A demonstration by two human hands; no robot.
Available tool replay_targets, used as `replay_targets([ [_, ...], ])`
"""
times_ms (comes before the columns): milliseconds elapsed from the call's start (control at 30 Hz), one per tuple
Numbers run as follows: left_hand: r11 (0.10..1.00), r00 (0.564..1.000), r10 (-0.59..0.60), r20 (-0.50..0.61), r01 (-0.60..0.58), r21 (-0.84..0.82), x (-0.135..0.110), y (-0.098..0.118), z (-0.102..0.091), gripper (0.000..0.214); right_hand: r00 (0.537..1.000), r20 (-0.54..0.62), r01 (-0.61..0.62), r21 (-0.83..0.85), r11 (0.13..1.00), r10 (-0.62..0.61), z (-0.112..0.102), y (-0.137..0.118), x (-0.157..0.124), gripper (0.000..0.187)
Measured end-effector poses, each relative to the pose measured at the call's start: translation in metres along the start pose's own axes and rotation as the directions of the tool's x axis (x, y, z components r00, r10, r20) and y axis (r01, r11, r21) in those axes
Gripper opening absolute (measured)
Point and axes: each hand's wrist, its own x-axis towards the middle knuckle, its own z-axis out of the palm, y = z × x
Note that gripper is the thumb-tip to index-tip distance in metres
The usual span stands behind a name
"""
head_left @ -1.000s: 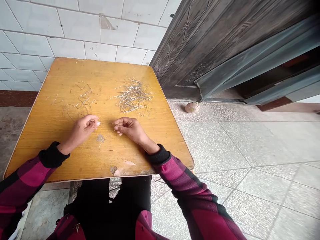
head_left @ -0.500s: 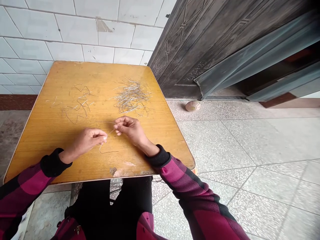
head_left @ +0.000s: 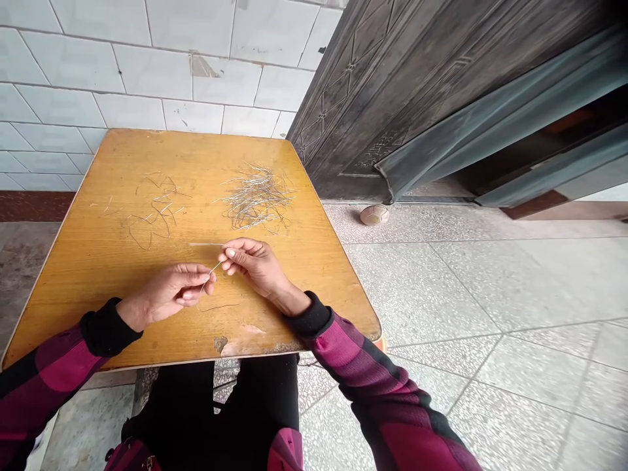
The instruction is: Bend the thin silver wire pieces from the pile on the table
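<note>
Between my two hands runs a thin bent wire point(head_left: 216, 267), held low over the wooden table point(head_left: 275, 294). My left hand point(head_left: 169, 291) pinches it between thumb and fingertips, and a tail of it drops below the fingers toward the tabletop. My right hand point(head_left: 255, 265) grips the wire's other part, with a straight piece sticking out leftward from its fingertips. Beyond the right hand lies a tangled pile of silvery wires point(head_left: 258, 196). Farther left, several bent wires point(head_left: 154, 219) are scattered loosely.
The table's far edge stands near a white tiled wall point(head_left: 152, 72). A dark carved door point(head_left: 353, 98) with a grey-green curtain point(head_left: 441, 137) is at the right. On the speckled tile floor point(head_left: 422, 294) sits a worn ball point(head_left: 374, 215).
The straight piece at my right hand now points level to the left. My left hand's fingers have shifted on the wire. The whole view has moved slightly.
</note>
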Motion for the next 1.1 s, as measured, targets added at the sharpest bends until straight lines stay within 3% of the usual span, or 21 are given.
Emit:
replay_targets([
  [367, 0.996, 0.999, -0.025, 0.036, 0.022, 0.083, 0.003, -0.002, 0.002, 0.029, 1.000, 0.021, -0.004, -0.038, 0.999, 0.005, 0.007, -0.002, -0.005, 0.021],
  [500, 0.970, 0.997, 0.076, -0.026, -0.068, 0.234, 0.000, 0.000, 0.003, 0.029, 1.000, -0.019, 0.000, -0.048, 0.999, -0.001, 0.005, -0.003, -0.004, 0.020],
  [600, 0.890, 0.978, 0.194, -0.081, -0.141, 0.433, -0.002, 0.003, 0.005, 0.028, 0.994, -0.107, 0.005, -0.037, 0.999, -0.009, 0.002, -0.004, -0.001, 0.022],
  [733, 0.717, 0.959, 0.268, -0.089, -0.137, 0.683, -0.004, 0.004, 0.004, 0.025, 0.986, -0.166, 0.011, -0.060, 0.998, -0.021, -0.003, -0.003, 0.003, 0.024],
  [967, 0.470, 0.885, 0.457, -0.087, -0.157, 0.869, -0.002, -0.005, 0.001, 0.025, 0.988, -0.157, -0.018, -0.086, 0.996, 0.004, -0.006, -0.001, 0.008, 0.031],
  [1100, 0.353, 0.825, 0.557, -0.096, -0.131, 0.927, -0.001, -0.008, -0.001, 0.020, 0.987, -0.027, -0.160, -0.157, 0.974, 0.158, -0.003, -0.004, 0.003, 0.037],
])
